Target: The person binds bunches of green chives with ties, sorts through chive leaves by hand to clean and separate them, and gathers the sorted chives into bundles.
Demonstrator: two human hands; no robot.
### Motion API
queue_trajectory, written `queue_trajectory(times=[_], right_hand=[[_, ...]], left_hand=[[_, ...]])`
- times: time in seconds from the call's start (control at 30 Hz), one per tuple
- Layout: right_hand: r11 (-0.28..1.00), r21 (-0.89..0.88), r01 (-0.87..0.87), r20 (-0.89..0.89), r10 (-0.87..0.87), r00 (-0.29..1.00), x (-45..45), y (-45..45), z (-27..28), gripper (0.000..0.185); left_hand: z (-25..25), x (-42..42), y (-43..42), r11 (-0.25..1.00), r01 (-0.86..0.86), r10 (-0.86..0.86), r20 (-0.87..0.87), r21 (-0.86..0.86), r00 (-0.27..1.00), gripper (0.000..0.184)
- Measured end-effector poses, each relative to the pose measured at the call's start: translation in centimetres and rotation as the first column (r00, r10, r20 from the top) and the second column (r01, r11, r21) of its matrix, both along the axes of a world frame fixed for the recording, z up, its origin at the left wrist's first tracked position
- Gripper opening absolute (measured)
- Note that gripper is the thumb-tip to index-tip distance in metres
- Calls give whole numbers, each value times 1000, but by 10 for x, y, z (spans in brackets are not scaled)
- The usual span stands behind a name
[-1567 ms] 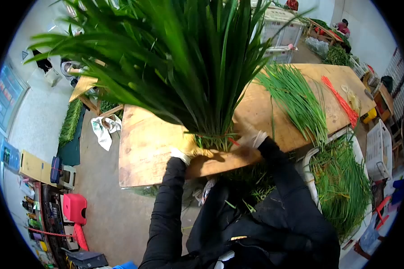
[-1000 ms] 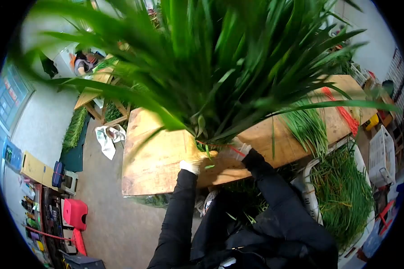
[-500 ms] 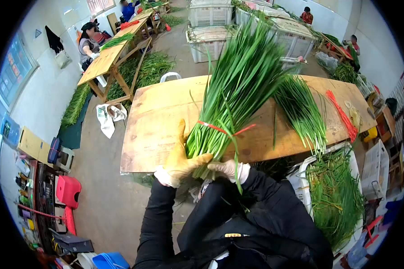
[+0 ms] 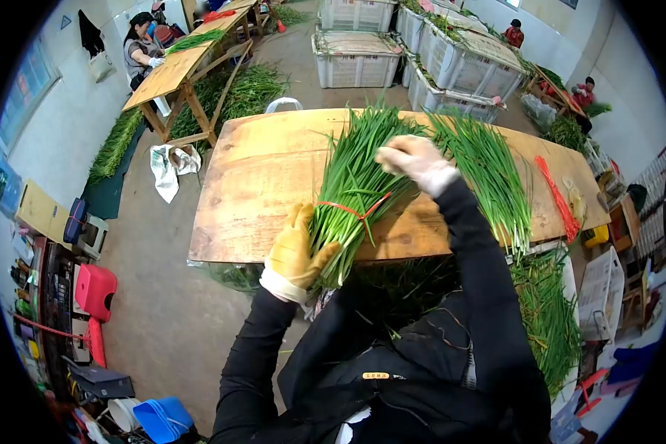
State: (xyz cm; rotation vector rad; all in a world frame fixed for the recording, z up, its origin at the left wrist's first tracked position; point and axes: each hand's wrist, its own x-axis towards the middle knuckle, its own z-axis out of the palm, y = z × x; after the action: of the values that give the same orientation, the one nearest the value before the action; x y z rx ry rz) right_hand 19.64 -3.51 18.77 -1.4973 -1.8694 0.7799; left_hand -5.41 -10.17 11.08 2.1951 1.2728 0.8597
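Note:
A bundle of garlic chives (image 4: 362,174) lies on the wooden table (image 4: 251,155), its leaves pointing away from me and a red tie round its lower part. My left hand (image 4: 297,248), in a yellow glove, grips the pale stem end from the left side. Over the leaves on the right is my right hand (image 4: 416,161), gloved in whitish material, its fingers curled closed. Whether a leaf is pinched in them I cannot make out. A second, loose pile of chives (image 4: 488,174) rests to the right, stem ends toward me.
Red ties (image 4: 556,198) lie at the table's right end. Below it stands a white crate (image 4: 570,296) heaped with green leaves (image 4: 544,318). Stacked white crates (image 4: 359,70) are at the back. At another table (image 4: 174,78), back left, a person (image 4: 142,55) works.
The bundle has come down from a raised, tilted position onto the table. My right hand has left the stem ends and moved up over the leaves; my left hand still holds the stems.

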Motion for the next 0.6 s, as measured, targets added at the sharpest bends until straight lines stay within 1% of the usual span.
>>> queue_trajectory(times=[0.03,0.07,0.13,0.17,0.2,0.23,0.27,0.33,0.37,0.4,0.43,0.47,0.5,0.53,0.57,0.6], right_hand=[[999,-26,19,257,-12,966,-14,14,2,40],[999,-32,-22,440,34,897,-28,23,2,49],[980,-200,14,674,127,728,-53,30,3,50],[973,-226,41,700,133,702,-59,36,-2,48],[964,-256,70,724,144,675,-62,44,-10,48],[959,-269,93,711,133,690,-63,50,-17,42],[958,-273,91,710,137,690,-62,56,-21,42],[949,-316,-1,709,238,664,-57,60,-24,38],[963,-270,-15,718,212,663,-56,57,-24,33],[990,-137,11,741,95,665,-55,53,-25,28],[997,16,79,738,-65,672,-54,55,-27,25],[975,166,146,713,-221,665,-50,58,-30,22],[948,201,249,662,-318,678,-41,67,-32,21],[919,238,315,547,-395,738,-24,75,-39,24],[918,266,295,518,-394,759,-10,72,-36,25],[960,161,228,446,-277,851,2,59,-17,26]], left_hand=[[6,4,-8,998,-13,13,-13,62,1000,72],[7,8,-13,998,-15,16,-10,63,1000,72],[8,12,-21,979,-30,68,-183,201,981,76],[2,13,-23,973,-45,103,-251,227,962,79],[-1,14,-24,974,-46,102,-252,221,962,79],[-3,15,-26,974,-65,125,-275,218,953,80],[-5,15,-27,973,-86,150,-298,216,943,80],[-6,15,-28,977,-88,142,-286,193,948,78],[-9,15,-28,974,-90,148,-284,210,947,77],[-11,16,-28,969,-90,153,-279,228,948,75],[-11,17,-28,970,-91,153,-276,226,949,75],[-11,19,-30,970,-92,153,-274,225,950,74],[-10,18,-31,970,-91,154,-279,223,948,73],[-10,15,-32,970,-92,156,-286,223,946,72],[-10,8,-31,972,-97,158,-289,216,944,72],[-12,-3,-24,997,12,-13,15,79,1000,69]])
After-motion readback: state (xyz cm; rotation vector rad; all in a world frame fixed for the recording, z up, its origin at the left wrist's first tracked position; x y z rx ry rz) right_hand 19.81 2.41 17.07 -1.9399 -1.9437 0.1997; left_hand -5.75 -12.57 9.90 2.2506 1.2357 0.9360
